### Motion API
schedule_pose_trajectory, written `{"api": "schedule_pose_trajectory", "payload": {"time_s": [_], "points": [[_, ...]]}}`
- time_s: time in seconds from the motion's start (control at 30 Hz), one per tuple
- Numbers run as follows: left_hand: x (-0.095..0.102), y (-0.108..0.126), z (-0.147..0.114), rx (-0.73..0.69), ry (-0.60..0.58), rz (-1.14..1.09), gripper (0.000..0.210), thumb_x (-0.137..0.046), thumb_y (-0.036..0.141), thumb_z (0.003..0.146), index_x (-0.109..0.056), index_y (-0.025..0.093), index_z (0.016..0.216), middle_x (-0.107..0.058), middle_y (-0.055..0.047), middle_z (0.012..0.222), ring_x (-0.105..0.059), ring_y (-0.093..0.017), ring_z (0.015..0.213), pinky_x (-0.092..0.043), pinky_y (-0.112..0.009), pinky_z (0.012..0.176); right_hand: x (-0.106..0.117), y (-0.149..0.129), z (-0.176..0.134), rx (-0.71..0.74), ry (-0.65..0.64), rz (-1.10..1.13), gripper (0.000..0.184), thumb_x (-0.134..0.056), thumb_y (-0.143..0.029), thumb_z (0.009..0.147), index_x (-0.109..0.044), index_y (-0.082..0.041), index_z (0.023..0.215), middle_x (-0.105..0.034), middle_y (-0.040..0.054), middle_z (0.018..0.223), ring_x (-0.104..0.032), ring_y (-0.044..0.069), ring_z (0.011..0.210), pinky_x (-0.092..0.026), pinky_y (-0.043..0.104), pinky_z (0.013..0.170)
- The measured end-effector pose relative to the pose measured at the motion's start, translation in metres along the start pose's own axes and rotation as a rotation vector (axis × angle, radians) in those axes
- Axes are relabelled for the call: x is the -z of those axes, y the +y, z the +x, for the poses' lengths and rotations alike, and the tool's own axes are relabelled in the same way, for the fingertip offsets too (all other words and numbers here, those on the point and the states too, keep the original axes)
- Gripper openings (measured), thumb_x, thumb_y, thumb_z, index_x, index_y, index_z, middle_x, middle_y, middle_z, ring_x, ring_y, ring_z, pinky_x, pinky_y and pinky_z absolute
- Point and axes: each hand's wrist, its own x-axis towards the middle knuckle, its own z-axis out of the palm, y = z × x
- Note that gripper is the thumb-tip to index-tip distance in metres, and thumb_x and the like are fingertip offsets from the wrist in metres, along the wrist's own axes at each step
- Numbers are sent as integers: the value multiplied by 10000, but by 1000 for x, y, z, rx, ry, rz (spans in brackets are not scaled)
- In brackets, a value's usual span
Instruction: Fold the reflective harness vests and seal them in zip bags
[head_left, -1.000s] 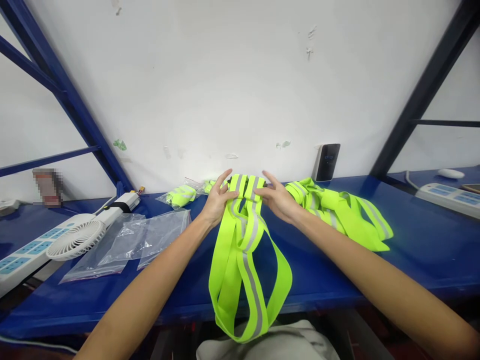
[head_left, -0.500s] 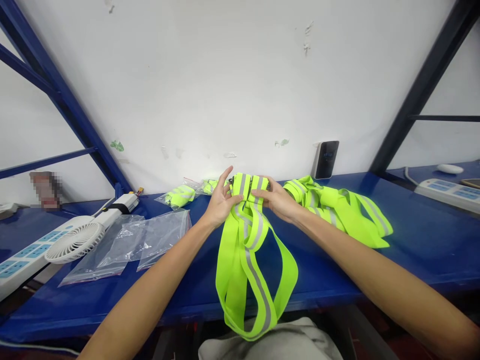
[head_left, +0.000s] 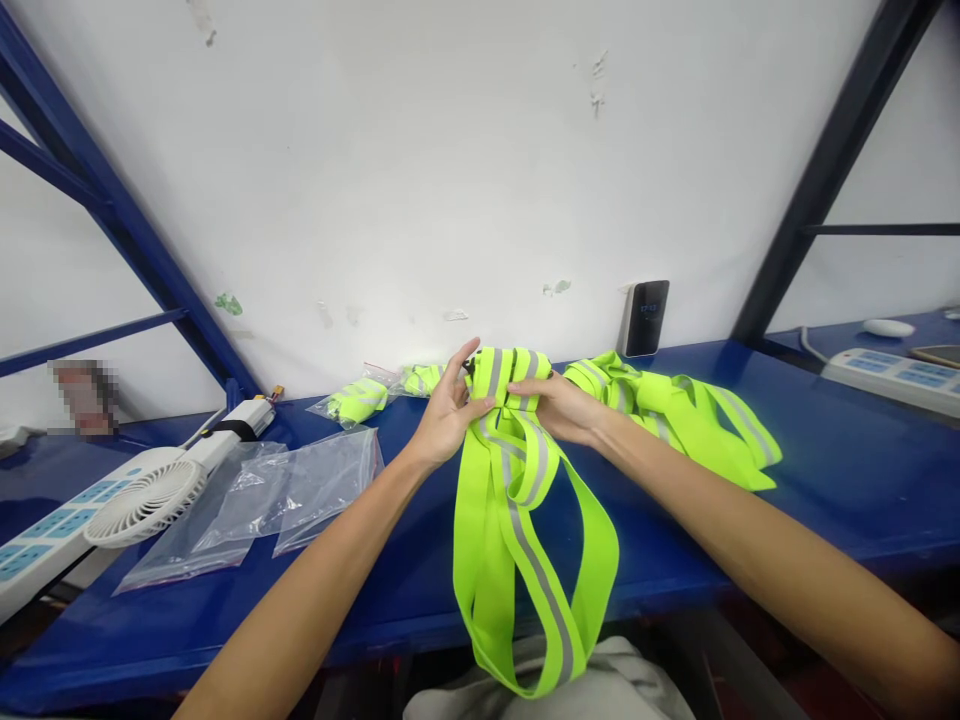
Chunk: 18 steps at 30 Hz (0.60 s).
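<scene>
Between my two hands is a neon-yellow reflective strap (head_left: 541,570) with a grey stripe, its top bunched in folds and its long loops hanging over the table's front edge. My left hand (head_left: 448,415) grips the folded top from the left, thumb across the front. From the right, my right hand (head_left: 564,405) pinches the same folds with thumb in front. A bit of black buckle shows beside my left fingers; the rest is hidden. More neon-yellow straps (head_left: 690,430) lie in a loose heap right of my right hand.
Clear zip bags (head_left: 300,495) lie flat on the blue table (head_left: 847,470) at left, beside a small white fan (head_left: 146,503) and a power strip (head_left: 45,535). Bagged yellow straps (head_left: 358,400) rest near the wall. A black-fronted device (head_left: 646,318) leans there at right.
The two folded strap parts at the top are now closer together in my hands. The held strap has shifted slightly right in view, and the camera view has moved a little.
</scene>
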Motion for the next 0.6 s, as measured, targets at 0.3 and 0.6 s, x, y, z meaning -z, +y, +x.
{"api": "schedule_pose_trajectory", "payload": {"time_s": [0.3,0.6], "points": [[-4,-16,-8,-354,273,722,613,-682,298,860,-458,246,1428,-444,-140,1478,-364,-334,1403,-244,-483,1167,8,2,5,237,187,-254,314,-878,-244,620,-779,-180,911,-786,62,960,-739,259,917,-555,444,951],[-34,-5,-23,-571,-225,1507,380,-515,286,921,-599,169,1272,-637,-169,1152,-488,-329,1031,-295,-467,858,28,-17,8,149,219,-97,248,-825,-197,618,-778,-155,858,-792,83,944,-744,289,924,-583,440,911]]}}
